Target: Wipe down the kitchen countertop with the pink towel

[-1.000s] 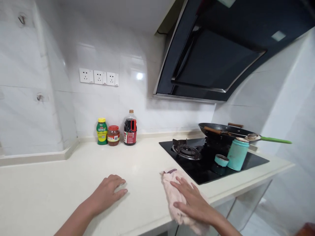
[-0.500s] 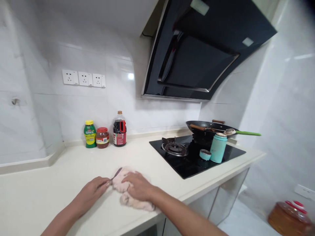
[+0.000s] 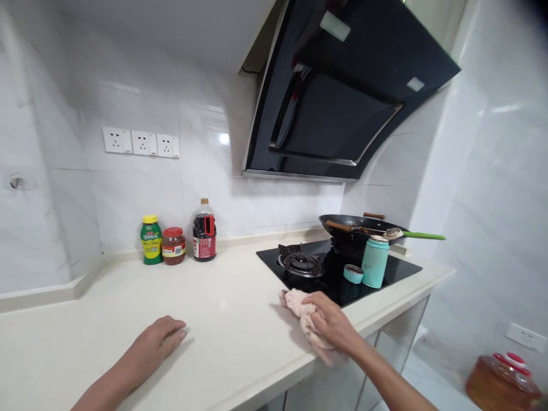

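Note:
A crumpled pale pink cloth (image 3: 303,311) lies bunched across the front of the worktop, its near end hanging at the counter's edge. My right hand (image 3: 331,322) is closed round it, just in front of the stove's near left corner. My left hand (image 3: 160,342) rests over the cream countertop (image 3: 226,331), apart from the cloth. Its fingers are loosely bent with the thumb below them, and nothing shows in them.
Right of the cloth, the black gas stove (image 3: 274,265) bears a wok (image 3: 342,227), a turquoise flask (image 3: 375,265) and its turquoise lid (image 3: 353,275). A green bottle (image 3: 151,242), red-lidded jar (image 3: 173,248) and dark sauce bottle (image 3: 204,237) stand by the wall. Overhead hangs a range hood (image 3: 334,114).
My right hand has moved right with the cloth, from mid-counter to the stove's edge. The cloth's dark corner has left my left hand, which stays at about the same spot.

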`<state>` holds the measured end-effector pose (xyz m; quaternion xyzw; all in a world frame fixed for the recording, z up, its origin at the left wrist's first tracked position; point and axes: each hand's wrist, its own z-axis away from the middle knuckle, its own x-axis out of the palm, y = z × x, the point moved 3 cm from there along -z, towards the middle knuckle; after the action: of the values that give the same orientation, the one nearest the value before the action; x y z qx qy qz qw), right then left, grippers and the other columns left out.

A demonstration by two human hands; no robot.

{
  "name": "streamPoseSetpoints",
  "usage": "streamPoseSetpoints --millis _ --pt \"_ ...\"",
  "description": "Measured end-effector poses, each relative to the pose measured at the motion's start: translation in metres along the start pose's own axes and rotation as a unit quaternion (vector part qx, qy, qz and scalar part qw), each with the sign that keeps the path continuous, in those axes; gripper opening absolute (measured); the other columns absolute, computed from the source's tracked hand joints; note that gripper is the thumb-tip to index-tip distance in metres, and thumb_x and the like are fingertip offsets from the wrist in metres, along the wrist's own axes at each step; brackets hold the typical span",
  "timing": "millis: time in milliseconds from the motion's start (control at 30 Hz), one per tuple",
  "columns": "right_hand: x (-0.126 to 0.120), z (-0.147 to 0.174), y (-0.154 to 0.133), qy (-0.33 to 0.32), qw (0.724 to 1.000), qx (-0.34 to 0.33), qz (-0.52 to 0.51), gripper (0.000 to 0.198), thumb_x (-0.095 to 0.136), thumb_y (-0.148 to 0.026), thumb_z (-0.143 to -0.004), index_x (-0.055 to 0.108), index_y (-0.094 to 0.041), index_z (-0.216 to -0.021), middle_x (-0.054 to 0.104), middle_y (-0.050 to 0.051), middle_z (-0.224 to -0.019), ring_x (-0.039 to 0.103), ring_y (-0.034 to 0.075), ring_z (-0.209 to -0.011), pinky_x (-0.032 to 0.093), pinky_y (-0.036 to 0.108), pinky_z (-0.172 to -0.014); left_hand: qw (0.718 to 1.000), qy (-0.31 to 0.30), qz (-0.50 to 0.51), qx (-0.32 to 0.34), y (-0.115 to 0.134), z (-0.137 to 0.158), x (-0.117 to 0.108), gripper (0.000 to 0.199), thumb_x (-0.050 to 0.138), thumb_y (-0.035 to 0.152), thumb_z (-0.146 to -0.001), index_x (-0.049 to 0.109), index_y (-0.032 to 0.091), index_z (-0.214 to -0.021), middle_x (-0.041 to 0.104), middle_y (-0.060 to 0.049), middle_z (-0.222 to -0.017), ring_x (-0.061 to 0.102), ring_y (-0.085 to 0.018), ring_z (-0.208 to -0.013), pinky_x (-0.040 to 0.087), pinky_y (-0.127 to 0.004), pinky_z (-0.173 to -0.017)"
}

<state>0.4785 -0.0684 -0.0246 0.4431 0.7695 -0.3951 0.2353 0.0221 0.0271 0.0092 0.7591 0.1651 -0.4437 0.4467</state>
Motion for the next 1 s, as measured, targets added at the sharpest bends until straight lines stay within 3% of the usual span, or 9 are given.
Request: streamPoseSetpoints --millis 200,333,467,600,767,1000 --pt "-0.044 -0.022 0.081 0.045 0.99 0.115 0.066 0.039 0.035 -0.037 -0.083 0.064 -0.019 -0.103 0.062 0.011 -0.112 0.057 0.028 -0.107 0.045 0.041 -0.095 1.0 0.003 -0.013 0.003 -0.007 -0.002 0.002 0.043 0.042 0.053 -0.096 0.07 0.024 -0.112 0.069 -0.006 -0.113 0.065 -0.024 -0.107 0.051 -0.035 -0.095" --pt "-0.038 -0.032 0.109 0.007 0.98 0.167 0.11 0.034 0.043 -0.04 -0.091 0.065 -0.021 -0.11 0.062 0.01 -0.118 0.056 0.028 -0.112 0.044 0.044 -0.098 1.0 0.002 -0.025 0.015 -0.012 -0.005 0.004 0.041 0.042 0.052 -0.097 0.071 0.027 -0.11 0.069 -0.005 -0.111 0.065 -0.022 -0.105 0.052 -0.033 -0.093" --pt "-0.022 -0.044 0.109 -0.034 0.967 0.204 0.149 0.037 0.058 -0.042 -0.096 0.059 -0.021 -0.126 0.056 0.01 -0.13 0.051 0.03 -0.119 0.039 0.053 -0.103 0.998 0.012 -0.042 0.037 -0.015 -0.01 0.005 0.038 0.044 0.051 -0.097 0.072 0.028 -0.109 0.069 -0.004 -0.108 0.065 -0.022 -0.104 0.053 -0.032 -0.092" --pt "-0.003 -0.054 0.084 -0.07 0.969 0.185 0.148 0.036 0.059 -0.038 -0.098 0.057 -0.022 -0.13 0.053 0.009 -0.136 0.048 0.03 -0.124 0.039 0.052 -0.104 0.997 0.022 -0.059 0.051 -0.015 -0.015 0.005 0.035 0.048 0.05 -0.095 0.073 0.029 -0.106 0.071 -0.002 -0.105 0.066 -0.02 -0.102 0.054 -0.029 -0.089" --pt "0.028 -0.055 0.02 -0.099 0.987 0.078 0.103 0.036 0.063 -0.024 -0.087 0.063 -0.026 -0.122 0.059 0.004 -0.128 0.052 0.026 -0.118 0.037 0.041 -0.102 0.996 0.016 -0.07 0.05 -0.023 -0.016 0.006 0.035 0.047 0.051 -0.096 0.073 0.03 -0.107 0.07 -0.001 -0.108 0.066 -0.02 -0.103 0.054 -0.028 -0.09" --pt "0.048 -0.017 -0.073 -0.125 0.992 -0.024 0.018 0.038 0.065 -0.026 -0.079 0.063 -0.033 -0.117 0.063 -0.003 -0.117 0.057 0.021 -0.105 0.04 0.032 -0.091 0.991 0.009 -0.113 0.066 -0.039 -0.026 0.012 0.039 0.048 0.055 -0.094 0.074 0.03 -0.108 0.07 -0.002 -0.112 0.067 -0.021 -0.105 0.053 -0.028 -0.093"
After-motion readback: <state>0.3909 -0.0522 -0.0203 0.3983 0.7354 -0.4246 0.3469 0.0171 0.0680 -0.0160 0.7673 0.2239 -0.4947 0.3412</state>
